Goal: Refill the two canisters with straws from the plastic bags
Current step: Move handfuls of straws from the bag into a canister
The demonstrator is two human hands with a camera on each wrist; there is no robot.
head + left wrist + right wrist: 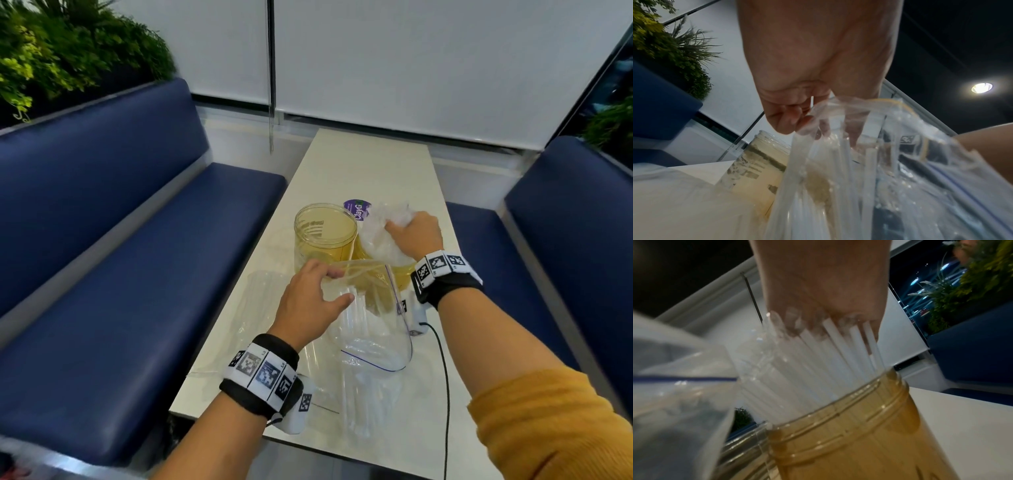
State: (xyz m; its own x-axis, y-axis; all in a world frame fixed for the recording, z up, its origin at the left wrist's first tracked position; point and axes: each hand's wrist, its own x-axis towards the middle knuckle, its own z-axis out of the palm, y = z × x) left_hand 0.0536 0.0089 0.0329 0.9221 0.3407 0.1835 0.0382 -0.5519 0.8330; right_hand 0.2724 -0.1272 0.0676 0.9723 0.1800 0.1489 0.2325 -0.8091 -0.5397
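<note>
Two amber see-through canisters stand mid-table. The left canister is open and holds nothing. The right canister holds a bundle of white straws standing up out of its mouth. My right hand grips the top of that bundle, fingers curled over the straw ends. My left hand pinches the open rim of a clear zip bag lifted in front of the canisters, with clear straws inside it.
A second clear bag of straws lies flat on the white table to the left. A purple round lid lies behind the canisters. Blue benches flank the table. A black cable runs from my right wrist.
</note>
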